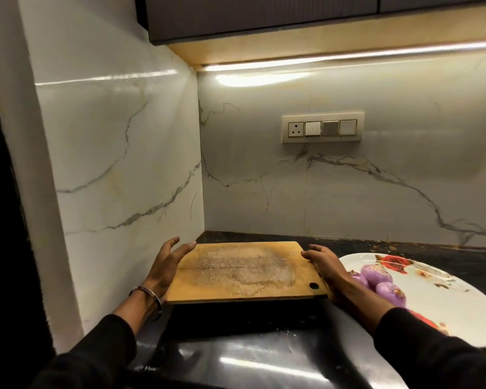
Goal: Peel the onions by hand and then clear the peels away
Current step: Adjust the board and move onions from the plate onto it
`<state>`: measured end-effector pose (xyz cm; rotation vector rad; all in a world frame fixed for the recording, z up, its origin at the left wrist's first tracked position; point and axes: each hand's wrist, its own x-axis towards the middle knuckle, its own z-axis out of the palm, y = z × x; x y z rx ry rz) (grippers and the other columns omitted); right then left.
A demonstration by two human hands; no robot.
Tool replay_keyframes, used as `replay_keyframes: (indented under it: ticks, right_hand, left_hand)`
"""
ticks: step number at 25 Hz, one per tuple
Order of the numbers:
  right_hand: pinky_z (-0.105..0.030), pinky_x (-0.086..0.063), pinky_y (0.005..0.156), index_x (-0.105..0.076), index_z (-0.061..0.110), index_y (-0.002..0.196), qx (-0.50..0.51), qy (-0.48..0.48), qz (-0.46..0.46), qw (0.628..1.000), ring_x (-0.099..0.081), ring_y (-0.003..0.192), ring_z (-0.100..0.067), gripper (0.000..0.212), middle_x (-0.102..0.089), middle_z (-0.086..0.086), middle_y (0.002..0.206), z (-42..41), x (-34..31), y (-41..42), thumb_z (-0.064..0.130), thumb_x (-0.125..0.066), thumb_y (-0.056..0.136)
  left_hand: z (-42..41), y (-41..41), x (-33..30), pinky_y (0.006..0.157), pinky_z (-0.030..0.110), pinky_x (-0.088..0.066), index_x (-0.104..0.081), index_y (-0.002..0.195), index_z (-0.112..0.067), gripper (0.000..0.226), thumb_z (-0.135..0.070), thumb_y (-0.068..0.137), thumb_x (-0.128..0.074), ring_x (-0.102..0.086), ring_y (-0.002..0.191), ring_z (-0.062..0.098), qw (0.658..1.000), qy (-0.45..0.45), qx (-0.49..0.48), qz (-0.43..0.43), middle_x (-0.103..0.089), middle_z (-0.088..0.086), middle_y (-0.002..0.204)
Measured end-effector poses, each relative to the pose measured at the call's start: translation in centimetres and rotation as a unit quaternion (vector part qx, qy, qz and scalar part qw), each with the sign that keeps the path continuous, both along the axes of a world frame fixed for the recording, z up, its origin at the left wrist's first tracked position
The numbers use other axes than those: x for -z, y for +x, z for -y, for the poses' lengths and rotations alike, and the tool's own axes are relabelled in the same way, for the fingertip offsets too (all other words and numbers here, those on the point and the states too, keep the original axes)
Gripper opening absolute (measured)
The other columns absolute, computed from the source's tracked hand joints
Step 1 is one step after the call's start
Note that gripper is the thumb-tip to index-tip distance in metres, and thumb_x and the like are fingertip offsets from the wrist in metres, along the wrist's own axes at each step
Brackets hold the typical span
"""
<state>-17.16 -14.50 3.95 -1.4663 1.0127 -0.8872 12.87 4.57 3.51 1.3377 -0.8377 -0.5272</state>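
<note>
A worn wooden cutting board point(242, 270) with a hole in its near right corner hangs slightly above the dark counter point(264, 357), casting a shadow under it. My left hand point(166, 265) presses its left edge with fingers stretched out and the thumb raised. My right hand point(326, 262) grips the right edge, fingers curled at the far right corner. Three peeled purple onions point(376, 273) lie on a white plate point(460, 313) with red flowers, just right of my right wrist.
The counter ends in a corner: a marble wall point(118, 169) stands close on the left and another behind the board. A switch panel point(322, 128) sits on the back wall. Dark cabinets point(250, 18) hang overhead. Small peel scraps lie on the plate.
</note>
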Motion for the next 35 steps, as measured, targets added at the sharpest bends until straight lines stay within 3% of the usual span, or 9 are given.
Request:
replay_keyframes:
  ticks: [12,16,20,23,26,28,30,33,35]
  right_hand:
    - [-0.032,-0.047,0.066,-0.047,0.014,0.140,-0.017,0.011,0.017,1.000,-0.052,0.116,-0.025,0.047,-0.055,-0.010,0.131,-8.0,2.5,-4.2,0.022,-0.059,0.095]
    - [-0.040,-0.050,0.088,-0.046,0.013,0.142,-0.012,0.012,0.006,1.000,-0.055,0.115,-0.024,0.052,-0.055,-0.008,0.134,-8.8,3.6,-4.5,0.026,-0.061,0.093]
    - [-0.033,-0.047,0.073,-0.045,0.011,0.142,-0.010,-0.013,-0.005,1.000,-0.052,0.119,-0.023,0.052,-0.053,-0.008,0.138,-9.7,3.3,-4.6,0.025,-0.061,0.095]
    - [-0.023,-0.047,0.069,-0.057,0.011,0.131,0.019,-0.138,-0.043,0.989,-0.057,0.108,-0.016,0.036,-0.060,-0.002,0.126,-10.5,2.9,-5.0,0.022,-0.059,0.097]
    - [-0.023,-0.050,0.066,-0.073,0.015,0.101,0.045,-0.247,-0.067,0.966,-0.068,0.078,-0.009,0.014,-0.074,-0.001,0.090,-11.0,2.1,-6.1,0.020,-0.061,0.096]
    - [-0.021,-0.050,0.057,-0.074,0.017,0.088,0.027,-0.290,-0.099,0.951,-0.064,0.058,-0.003,0.013,-0.071,0.004,0.070,-11.1,1.6,-7.4,0.022,-0.064,0.095]
    - [-0.019,-0.044,0.050,-0.072,0.022,0.075,0.044,-0.347,-0.159,0.923,-0.059,0.050,-0.003,0.019,-0.063,0.012,0.058,-10.7,1.5,-9.3,0.032,-0.068,0.091]
    - [-0.021,-0.036,0.052,-0.075,0.021,0.078,0.120,-0.400,-0.238,0.877,-0.055,0.056,-0.005,0.020,-0.064,0.012,0.063,-9.3,1.1,-12.4,0.037,-0.069,0.090]
    - [-0.026,-0.044,0.063,-0.076,0.022,0.097,0.140,-0.389,-0.240,0.879,-0.063,0.073,-0.014,0.011,-0.074,0.003,0.087,-7.8,1.1,-14.6,0.027,-0.068,0.090]
  left_hand:
    - [-6.8,-4.4,2.6,0.111,0.045,-0.038,-0.024,0.155,-0.014,0.119,-0.062,0.059,-0.075,-0.046,0.131,0.029,0.998,0.003,0.020,-0.055,-0.044,0.010,0.148]
    - [-7.6,-5.3,3.3,0.111,0.047,-0.040,-0.025,0.155,-0.015,0.129,-0.068,0.050,-0.079,-0.049,0.129,0.028,0.998,0.012,0.005,-0.061,-0.048,0.009,0.147]
    - [-7.1,-4.1,3.9,0.112,0.049,-0.038,-0.029,0.154,-0.019,0.123,-0.075,0.056,-0.080,-0.048,0.132,0.028,0.997,0.059,-0.014,-0.046,-0.047,0.006,0.149]
    - [-7.2,-7.4,1.8,0.101,0.035,-0.046,-0.051,0.140,-0.007,0.061,-0.037,0.090,-0.071,-0.055,0.125,0.028,0.990,0.080,-0.076,0.083,-0.057,0.008,0.133]
    - [-5.9,-11.1,0.2,0.063,0.021,-0.052,-0.069,0.099,-0.012,0.009,-0.018,0.096,-0.064,-0.068,0.083,0.020,0.971,0.037,-0.126,0.198,-0.072,0.009,0.096]
    - [-4.7,-13.9,-0.6,0.045,0.022,-0.049,-0.068,0.089,-0.014,0.014,-0.025,0.097,-0.062,-0.063,0.053,0.011,0.971,0.032,-0.070,0.225,-0.071,0.009,0.077]
    - [-2.8,-17.0,-1.1,0.042,0.022,-0.046,-0.070,0.082,-0.017,0.029,-0.042,0.094,-0.060,-0.056,0.042,0.006,0.958,0.041,-0.029,0.282,-0.065,0.001,0.060]
    - [1.0,-21.9,-1.3,0.059,0.030,-0.051,-0.068,0.064,-0.022,0.049,-0.052,0.098,-0.051,-0.059,0.050,0.007,0.926,0.083,0.019,0.368,-0.065,-0.003,0.056]
    - [3.8,-24.7,-0.9,0.072,0.033,-0.054,-0.070,0.075,-0.022,0.033,-0.042,0.098,-0.056,-0.066,0.067,0.010,0.910,0.102,0.063,0.397,-0.073,-0.003,0.072]
